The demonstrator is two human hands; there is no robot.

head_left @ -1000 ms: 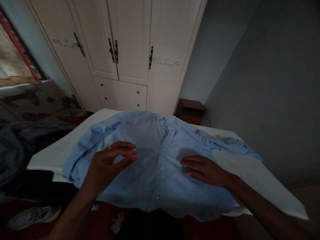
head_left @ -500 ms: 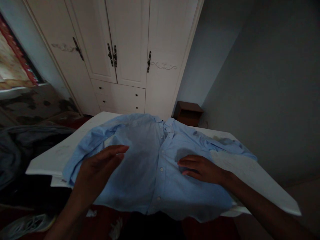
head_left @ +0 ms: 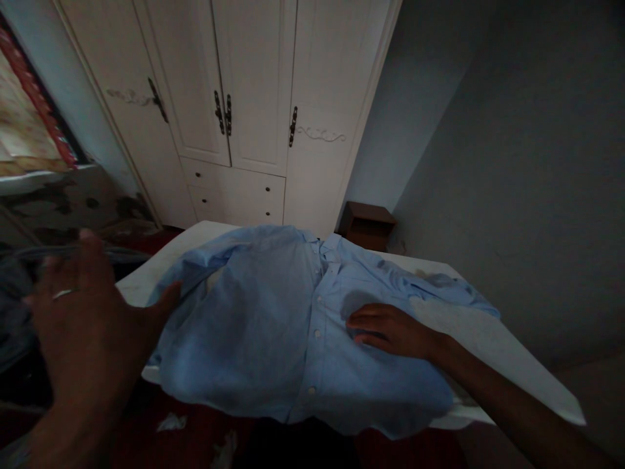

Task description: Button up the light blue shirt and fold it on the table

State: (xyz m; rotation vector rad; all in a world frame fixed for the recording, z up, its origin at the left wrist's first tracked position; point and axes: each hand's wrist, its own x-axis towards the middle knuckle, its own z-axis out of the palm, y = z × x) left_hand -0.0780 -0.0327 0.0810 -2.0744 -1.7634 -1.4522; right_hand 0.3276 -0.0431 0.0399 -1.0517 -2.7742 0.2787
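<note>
A light blue button-up shirt [head_left: 254, 326] lies spread out, front side up, on a white table [head_left: 469, 339]. Its collar points to the far side, and its lower hem hangs over the near edge. My left hand [head_left: 97, 312] is raised at the left, fingers spread, with a ring on one finger; it holds nothing and hides part of the left sleeve and table. My right hand [head_left: 390, 329] hovers over or rests on the shirt's right front, fingers loosely curved and empty; I cannot tell if it touches the cloth.
Beyond the table stands a white wardrobe [head_left: 256, 78] with dark handles. A small brown cabinet [head_left: 368, 218] sits by the grey wall [head_left: 527, 195]. Dark grey cloth [head_left: 14, 326] is heaped at the left. White scraps [head_left: 172, 422] lie on the red floor [head_left: 146, 443].
My left hand has moved left and up from above the shirt, its fingers now spread wide. The right hand has stayed in nearly the same place. The shirt's left sleeve is now more covered.
</note>
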